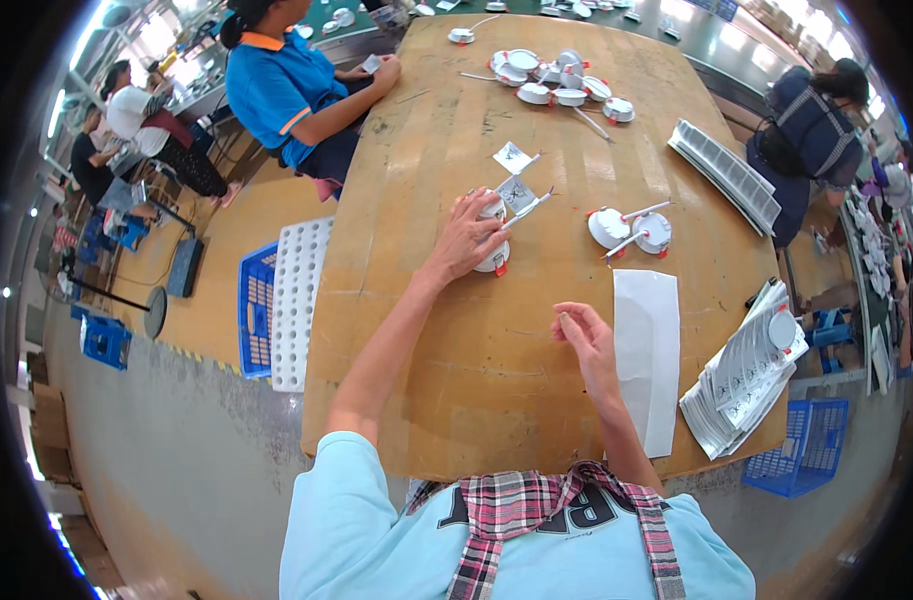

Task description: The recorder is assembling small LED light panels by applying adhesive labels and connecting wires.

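Observation:
My left hand [469, 238] lies over a pair of white round downlights near the middle of the table, its fingers curved around them. The nearer downlight [496, 262] shows a red clip at its edge, and a white cable sticks out past my fingertips. Just beyond are two small printed paper labels [518, 194]. My right hand [585, 345] hovers above the table, left of a long white sheet [647, 350]. Its fingers are curled in toward the thumb; whether something small is between them is hidden. Two more downlights [609, 228] with cables sit beyond that sheet.
Several downlights [537, 93] cluster at the table's far end. Stacked printed sheets [742, 385] fan out at the right edge, a white round piece on top. A white slatted stack [725, 178] lies farther back. A blue crate [259, 310] stands left. A co-worker [277, 85] sits at the far left.

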Demonstrator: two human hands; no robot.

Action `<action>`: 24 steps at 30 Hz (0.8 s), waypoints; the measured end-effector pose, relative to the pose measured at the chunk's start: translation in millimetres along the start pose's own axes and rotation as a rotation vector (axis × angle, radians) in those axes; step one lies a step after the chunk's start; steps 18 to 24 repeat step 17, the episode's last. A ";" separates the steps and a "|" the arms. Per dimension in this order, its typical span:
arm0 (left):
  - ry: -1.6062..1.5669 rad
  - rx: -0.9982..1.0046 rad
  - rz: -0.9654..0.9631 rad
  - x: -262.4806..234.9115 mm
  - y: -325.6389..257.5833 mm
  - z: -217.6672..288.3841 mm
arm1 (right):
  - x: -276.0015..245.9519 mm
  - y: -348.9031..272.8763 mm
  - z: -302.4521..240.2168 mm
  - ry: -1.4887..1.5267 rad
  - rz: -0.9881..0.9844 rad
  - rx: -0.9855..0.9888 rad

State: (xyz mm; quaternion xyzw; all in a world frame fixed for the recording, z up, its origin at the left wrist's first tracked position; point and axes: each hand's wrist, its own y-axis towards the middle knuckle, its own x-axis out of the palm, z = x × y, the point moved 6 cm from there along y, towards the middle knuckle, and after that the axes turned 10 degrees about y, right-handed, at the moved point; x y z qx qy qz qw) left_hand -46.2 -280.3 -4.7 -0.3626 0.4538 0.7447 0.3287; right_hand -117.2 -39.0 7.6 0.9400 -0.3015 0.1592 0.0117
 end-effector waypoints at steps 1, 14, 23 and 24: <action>0.037 0.023 0.009 3.5 8.0 -2.7 | 0.7 -0.6 1.5 0.004 -0.018 0.018; -0.105 -0.310 0.535 -25.9 23.4 35.5 | -9.9 -5.7 -30.0 -0.205 -0.029 -0.093; -0.291 -0.309 0.277 -6.0 -6.1 66.0 | -37.8 -13.7 -50.6 -0.391 0.080 -0.176; -0.291 -0.309 0.277 -6.0 -6.1 66.0 | -37.8 -13.7 -50.6 -0.391 0.080 -0.176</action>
